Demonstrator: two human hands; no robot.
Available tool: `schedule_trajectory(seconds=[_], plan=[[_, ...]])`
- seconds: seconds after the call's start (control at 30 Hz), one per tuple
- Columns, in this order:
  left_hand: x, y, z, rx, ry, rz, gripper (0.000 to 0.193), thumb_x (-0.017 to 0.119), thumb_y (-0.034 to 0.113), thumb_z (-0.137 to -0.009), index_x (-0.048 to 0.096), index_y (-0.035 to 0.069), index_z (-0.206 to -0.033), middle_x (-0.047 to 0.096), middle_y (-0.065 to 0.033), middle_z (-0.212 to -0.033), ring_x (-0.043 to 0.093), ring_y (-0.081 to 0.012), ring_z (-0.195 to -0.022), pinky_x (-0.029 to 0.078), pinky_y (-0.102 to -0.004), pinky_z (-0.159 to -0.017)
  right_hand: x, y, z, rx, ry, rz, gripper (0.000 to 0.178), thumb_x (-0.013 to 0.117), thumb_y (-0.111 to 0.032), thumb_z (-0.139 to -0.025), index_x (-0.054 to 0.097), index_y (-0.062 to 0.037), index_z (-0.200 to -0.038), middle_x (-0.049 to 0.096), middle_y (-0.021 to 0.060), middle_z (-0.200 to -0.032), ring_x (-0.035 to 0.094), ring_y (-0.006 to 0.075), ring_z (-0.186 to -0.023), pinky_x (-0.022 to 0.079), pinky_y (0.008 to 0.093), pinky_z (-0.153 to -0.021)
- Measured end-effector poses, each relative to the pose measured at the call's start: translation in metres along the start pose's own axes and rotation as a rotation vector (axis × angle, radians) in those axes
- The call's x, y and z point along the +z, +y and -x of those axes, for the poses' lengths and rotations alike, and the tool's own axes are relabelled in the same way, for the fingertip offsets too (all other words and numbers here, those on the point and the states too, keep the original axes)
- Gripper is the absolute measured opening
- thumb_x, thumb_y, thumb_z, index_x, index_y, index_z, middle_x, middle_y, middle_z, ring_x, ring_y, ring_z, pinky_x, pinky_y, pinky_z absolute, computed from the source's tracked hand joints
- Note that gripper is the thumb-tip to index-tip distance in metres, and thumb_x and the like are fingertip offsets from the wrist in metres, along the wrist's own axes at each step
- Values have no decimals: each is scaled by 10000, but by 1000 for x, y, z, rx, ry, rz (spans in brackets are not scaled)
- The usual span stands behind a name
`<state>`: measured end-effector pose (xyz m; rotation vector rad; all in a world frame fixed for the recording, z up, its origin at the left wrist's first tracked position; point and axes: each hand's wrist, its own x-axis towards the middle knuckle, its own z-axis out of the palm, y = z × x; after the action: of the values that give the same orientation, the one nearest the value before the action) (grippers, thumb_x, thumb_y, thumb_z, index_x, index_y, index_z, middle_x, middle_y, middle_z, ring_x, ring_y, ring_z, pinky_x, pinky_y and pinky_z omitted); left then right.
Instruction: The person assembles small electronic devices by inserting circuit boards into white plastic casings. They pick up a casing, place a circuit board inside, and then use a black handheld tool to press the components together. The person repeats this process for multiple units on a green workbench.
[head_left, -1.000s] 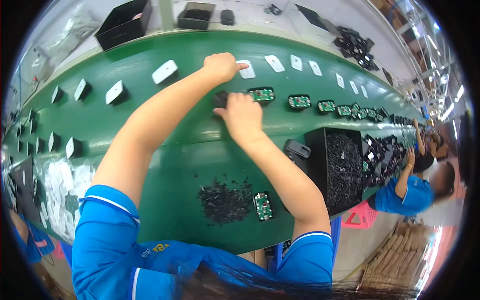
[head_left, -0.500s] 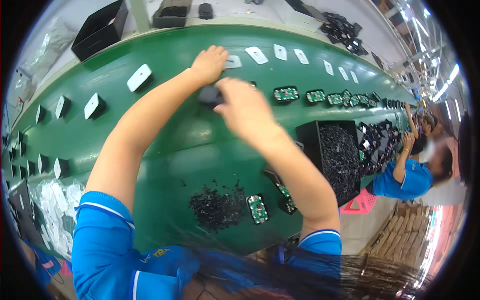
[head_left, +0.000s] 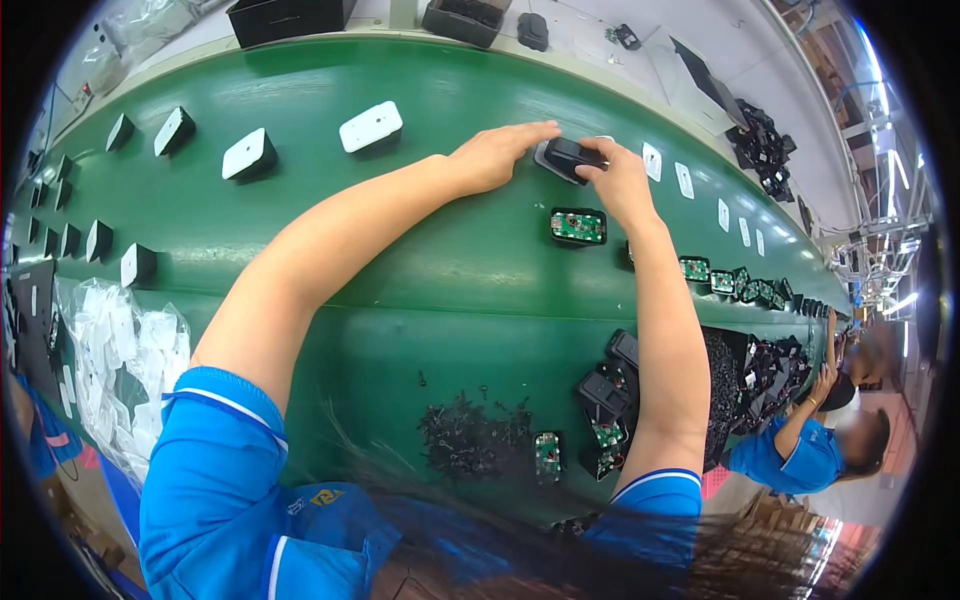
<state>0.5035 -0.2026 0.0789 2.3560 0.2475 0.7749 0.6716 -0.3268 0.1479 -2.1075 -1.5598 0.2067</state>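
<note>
My right hand (head_left: 622, 182) has its thumb and fingers around a black plastic case (head_left: 572, 155), low over the green work surface (head_left: 430, 260). A pale rim shows beneath the case's left side; most of whatever lies under it is hidden. My left hand (head_left: 497, 155) reaches in from the left, fingers stretched out flat, with its tips beside the case's upper left edge. Nothing shows in its grasp. Nearer to me than the case sits an open black case with a green circuit board (head_left: 578, 226).
White-topped black cases (head_left: 370, 128) stand along the left. White plates (head_left: 684, 180) and more circuit-board cases (head_left: 694, 268) line the right. Near me are a heap of small black parts (head_left: 475, 435) and bagged white covers (head_left: 125, 360). Another person (head_left: 790, 450) works at far right.
The view has shifted, so the bench things sit differently in the picture. My right hand has brought the black case farther out, beside my left fingertips, where a white plate lay.
</note>
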Motion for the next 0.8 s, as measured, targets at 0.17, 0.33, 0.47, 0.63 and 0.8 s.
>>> schedule_trajectory(seconds=[0.17, 0.33, 0.47, 0.63, 0.8], plan=[[-3, -3, 1, 11, -41, -8, 644, 378, -153, -770, 468, 133, -1341, 412, -47, -1432, 435, -267, -1277, 386, -352, -1063, 3, -6, -8, 7, -32, -22, 386, 722, -74, -723, 647, -61, -1102, 666, 180, -999, 636, 315, -931, 491, 378, -836], [-6, -1, 2, 28, -61, -76, 665, 368, -159, -753, 479, 140, -1336, 430, -37, -1420, 446, -259, -1270, 376, -355, -1075, 8, 2, -10, -5, -73, 11, 391, 725, -82, -725, 649, -72, -1108, 668, 174, -990, 633, 304, -926, 489, 377, -830], [-6, 0, 3, 27, -70, -104, 671, 375, -159, -738, 481, 130, -1334, 433, -42, -1418, 442, -253, -1275, 369, -354, -1080, 9, 0, -8, -51, -59, 7, 370, 714, -79, -732, 651, -66, -1096, 665, 159, -1007, 623, 314, -943, 481, 383, -851], [-5, -4, 8, 64, -56, -165, 648, 398, -144, -739, 492, 118, -1325, 443, -48, -1410, 458, -250, -1261, 388, -352, -1063, 22, 2, -1, -273, 46, 155, 359, 699, -80, -737, 644, -67, -1092, 649, 140, -1067, 597, 312, -1005, 473, 389, -884], [-6, -5, 10, 134, -42, -306, 550, 470, -65, -798, 500, 115, -1317, 471, -52, -1386, 503, -250, -1210, 436, -360, -1001, 28, -1, -1, -285, 48, 260, 367, 706, -76, -729, 645, -75, -1092, 648, 139, -1067, 598, 301, -1005, 482, 386, -859]])
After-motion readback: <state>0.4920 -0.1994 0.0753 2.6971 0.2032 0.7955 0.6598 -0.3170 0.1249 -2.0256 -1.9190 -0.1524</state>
